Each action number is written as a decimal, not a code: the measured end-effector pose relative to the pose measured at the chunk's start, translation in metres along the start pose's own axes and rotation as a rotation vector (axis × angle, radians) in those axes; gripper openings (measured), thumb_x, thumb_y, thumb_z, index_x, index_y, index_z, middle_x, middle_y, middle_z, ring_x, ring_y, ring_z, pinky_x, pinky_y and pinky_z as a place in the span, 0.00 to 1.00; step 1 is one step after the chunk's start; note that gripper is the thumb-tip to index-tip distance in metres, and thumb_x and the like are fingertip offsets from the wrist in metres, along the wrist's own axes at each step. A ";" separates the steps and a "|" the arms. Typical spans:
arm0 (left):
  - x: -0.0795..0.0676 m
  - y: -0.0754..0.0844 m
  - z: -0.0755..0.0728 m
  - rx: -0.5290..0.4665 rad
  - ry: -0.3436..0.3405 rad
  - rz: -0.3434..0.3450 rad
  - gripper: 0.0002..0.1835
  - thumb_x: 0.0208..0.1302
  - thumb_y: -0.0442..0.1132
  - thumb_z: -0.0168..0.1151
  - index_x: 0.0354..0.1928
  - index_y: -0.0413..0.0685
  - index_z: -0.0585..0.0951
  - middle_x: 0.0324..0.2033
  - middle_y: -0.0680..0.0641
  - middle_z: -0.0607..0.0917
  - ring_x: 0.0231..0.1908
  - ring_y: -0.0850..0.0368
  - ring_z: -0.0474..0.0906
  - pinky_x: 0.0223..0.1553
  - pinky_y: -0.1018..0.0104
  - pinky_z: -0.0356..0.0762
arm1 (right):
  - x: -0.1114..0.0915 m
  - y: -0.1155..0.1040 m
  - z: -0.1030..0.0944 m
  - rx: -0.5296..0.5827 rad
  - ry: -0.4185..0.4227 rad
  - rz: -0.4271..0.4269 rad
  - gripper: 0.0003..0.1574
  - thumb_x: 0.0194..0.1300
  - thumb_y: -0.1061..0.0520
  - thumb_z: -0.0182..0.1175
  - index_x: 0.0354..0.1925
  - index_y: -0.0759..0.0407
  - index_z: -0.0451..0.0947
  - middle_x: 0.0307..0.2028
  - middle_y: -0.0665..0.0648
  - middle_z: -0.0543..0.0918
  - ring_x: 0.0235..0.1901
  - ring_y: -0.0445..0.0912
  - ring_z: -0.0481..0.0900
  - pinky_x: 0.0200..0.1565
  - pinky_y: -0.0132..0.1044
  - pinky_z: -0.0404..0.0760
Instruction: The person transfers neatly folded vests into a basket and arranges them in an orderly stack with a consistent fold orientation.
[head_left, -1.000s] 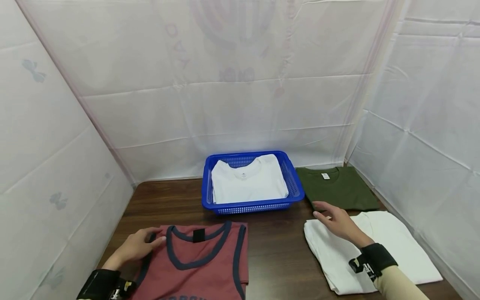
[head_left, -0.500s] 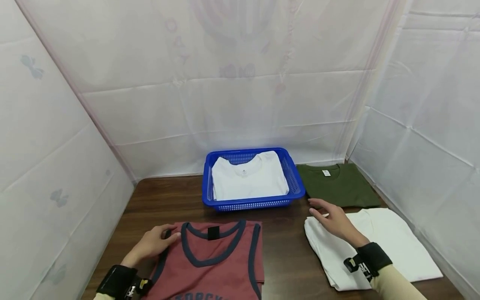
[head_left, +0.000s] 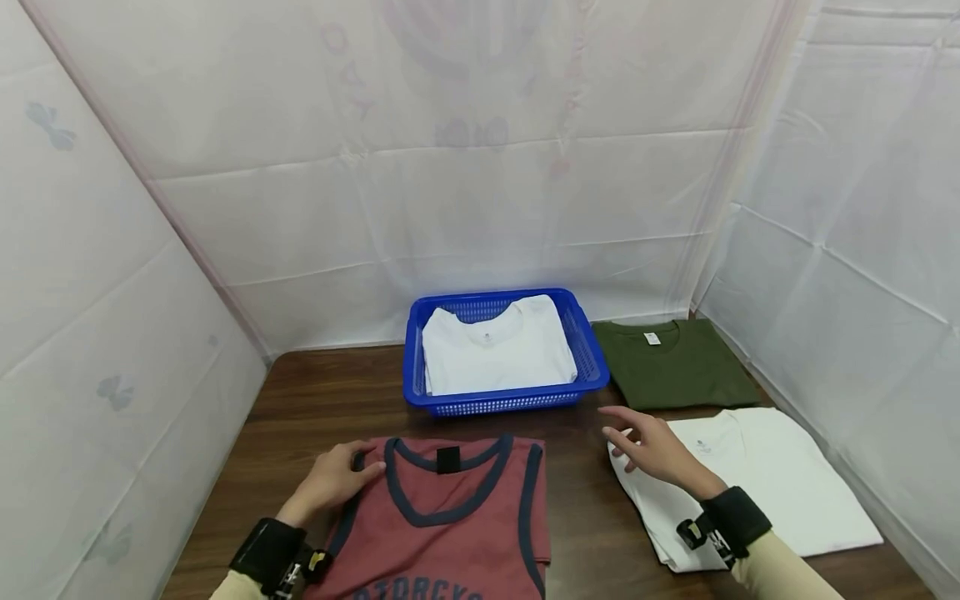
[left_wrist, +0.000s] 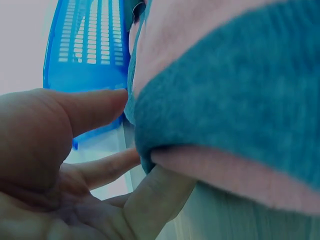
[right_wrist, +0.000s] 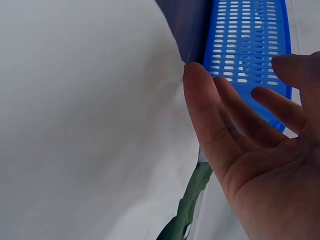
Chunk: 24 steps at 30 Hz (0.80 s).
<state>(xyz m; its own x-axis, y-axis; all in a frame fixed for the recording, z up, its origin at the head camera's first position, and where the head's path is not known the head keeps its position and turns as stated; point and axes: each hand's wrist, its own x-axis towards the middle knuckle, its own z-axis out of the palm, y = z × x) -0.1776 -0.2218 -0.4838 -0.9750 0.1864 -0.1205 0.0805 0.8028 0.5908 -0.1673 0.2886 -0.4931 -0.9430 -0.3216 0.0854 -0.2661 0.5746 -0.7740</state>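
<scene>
While the head view takes in three walls of pale sheeting (head_left: 465, 208), the wrist views show only patches of white behind the hands. Within them stands one dark brown, wood-grained table (head_left: 322, 392), its far edge against the back sheet. Four garments show, though stacked layers cannot be counted. One white shirt (head_left: 780, 500) lies folded at the right, and one red tank top (head_left: 480, 550) lies front centre, its lower end out of frame. One blue basket (head_left: 507, 406) sits beyond the tank top; its slotted side appears in both wrist views. One green shirt (head_left: 678, 375) lies just right of it, and one basketed white shirt (head_left: 498, 358) fills most of it. The left hand (head_left: 330, 479) pinches the tank top's shoulder; the left wrist view alone reveals a finger tucked beneath the trimmed edge. The right hand (head_left: 656, 450), thumb and fingers loosely spread, is over the white shirt's near-centre corner; contact cannot be told. Two black wrist straps (head_left: 268, 550) and two neck tags, one black (head_left: 447, 460), one white (head_left: 652, 338), are smallest.
</scene>
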 end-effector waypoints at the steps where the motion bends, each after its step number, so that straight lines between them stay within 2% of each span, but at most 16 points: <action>1: 0.001 0.003 0.002 0.000 0.005 0.003 0.28 0.70 0.47 0.68 0.63 0.33 0.79 0.57 0.27 0.81 0.57 0.27 0.77 0.54 0.35 0.77 | 0.000 0.000 0.000 0.000 -0.002 -0.001 0.29 0.79 0.52 0.57 0.70 0.66 0.69 0.50 0.72 0.84 0.33 0.49 0.88 0.25 0.40 0.86; 5: 0.004 0.012 0.009 0.000 0.018 0.002 0.27 0.69 0.45 0.69 0.62 0.34 0.80 0.57 0.27 0.81 0.55 0.28 0.78 0.53 0.37 0.78 | 0.000 -0.006 0.005 0.029 -0.022 0.031 0.29 0.79 0.52 0.57 0.70 0.65 0.70 0.44 0.69 0.85 0.29 0.50 0.87 0.21 0.41 0.84; 12: 0.009 0.022 0.019 -0.018 0.023 -0.005 0.25 0.68 0.44 0.69 0.62 0.36 0.81 0.57 0.29 0.82 0.56 0.30 0.78 0.54 0.37 0.77 | -0.002 -0.015 0.027 0.080 -0.113 0.090 0.31 0.78 0.50 0.58 0.71 0.64 0.69 0.37 0.62 0.88 0.25 0.51 0.87 0.19 0.42 0.84; 17: 0.011 0.027 0.025 -0.026 0.024 -0.008 0.25 0.68 0.44 0.69 0.61 0.36 0.81 0.56 0.30 0.82 0.56 0.32 0.79 0.54 0.38 0.77 | -0.002 -0.018 0.038 0.083 -0.053 0.123 0.29 0.77 0.54 0.59 0.70 0.65 0.70 0.35 0.60 0.89 0.24 0.50 0.86 0.18 0.41 0.83; 24: 0.012 0.031 0.027 -0.045 0.027 -0.020 0.25 0.68 0.43 0.69 0.62 0.36 0.81 0.57 0.29 0.81 0.57 0.31 0.78 0.55 0.38 0.77 | 0.001 -0.033 0.053 0.097 0.050 0.249 0.30 0.72 0.55 0.65 0.67 0.64 0.72 0.36 0.58 0.89 0.23 0.47 0.85 0.18 0.41 0.83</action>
<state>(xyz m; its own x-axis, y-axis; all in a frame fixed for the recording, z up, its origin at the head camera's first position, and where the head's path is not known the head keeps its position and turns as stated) -0.1809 -0.1796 -0.4881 -0.9816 0.1551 -0.1117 0.0521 0.7796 0.6241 -0.1489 0.2289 -0.5007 -0.9863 -0.1404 -0.0862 -0.0065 0.5557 -0.8314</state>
